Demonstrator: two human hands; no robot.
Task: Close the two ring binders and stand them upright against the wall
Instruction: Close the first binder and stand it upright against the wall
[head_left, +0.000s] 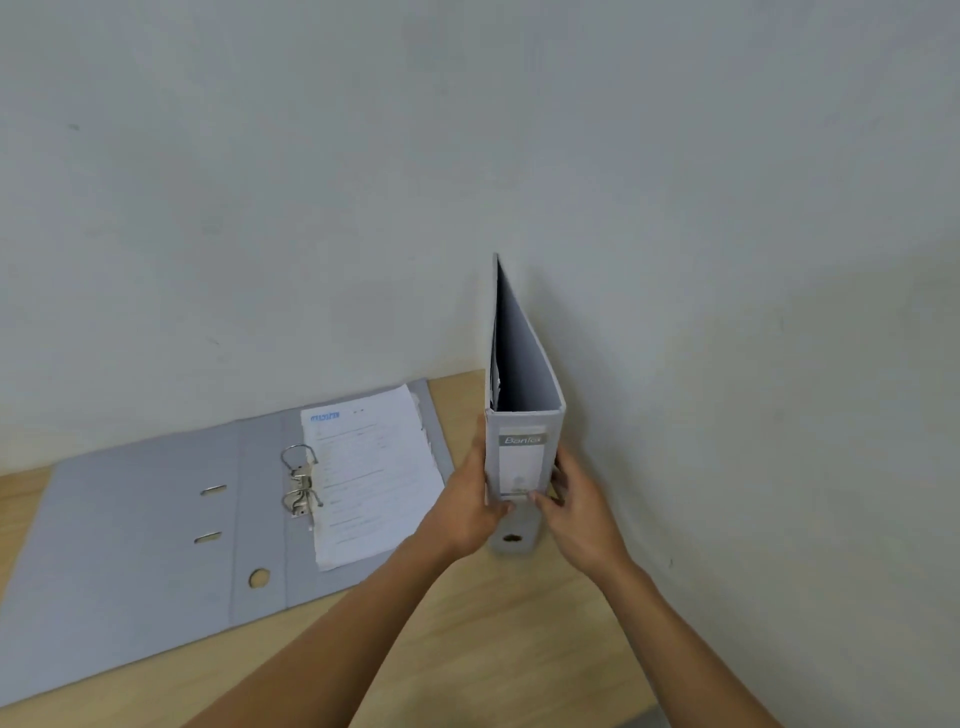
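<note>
A closed grey ring binder (524, 457) stands upright on the wooden table (467, 623), its spine with a white label facing me and its far edge at the wall (467, 156). My left hand (475, 506) grips its left side and my right hand (576, 512) grips its right side near the bottom. A second grey ring binder (145, 519) lies open and flat to the left, with its metal ring mechanism (300, 486) showing and a stack of printed pages (371, 473) on its right half.
The pale wall runs along the back of the table and also closes the right side. The table's front edge (571, 719) shows at the bottom right. Bare wood lies between the open binder and my arms.
</note>
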